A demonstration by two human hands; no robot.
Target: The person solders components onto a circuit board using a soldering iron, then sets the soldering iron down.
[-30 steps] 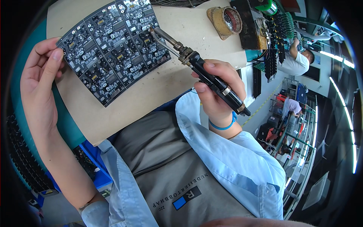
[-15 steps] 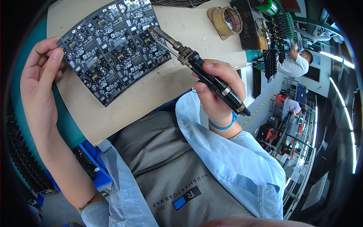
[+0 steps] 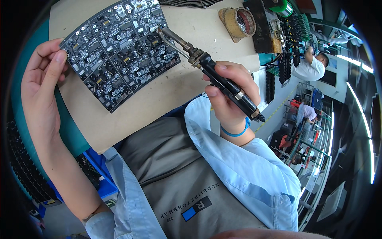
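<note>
My left hand [image 3: 45,75] pinches the left corner of a black circuit board panel [image 3: 121,55] between thumb and fingers. The panel is divided into several repeated sections crowded with small parts, and it lies tilted over the brown sheet. My right hand [image 3: 234,89] is wrapped round a black soldering iron [image 3: 223,81] with a thin metal tube running alongside its shaft. The iron's tip rests at or just above the upper right part of the panel; contact is too fine to tell.
Brown cardboard [image 3: 191,79] covers the green work surface. At the back right stands a crusted round tin [image 3: 238,23], with a green solder wire spool [image 3: 283,8] beyond it. A blue bin [image 3: 104,185] is below my left forearm. Two people are farther off to the right.
My right hand and the soldering iron have shifted very slightly to the right. The left hand and the circuit board panel stay where they were.
</note>
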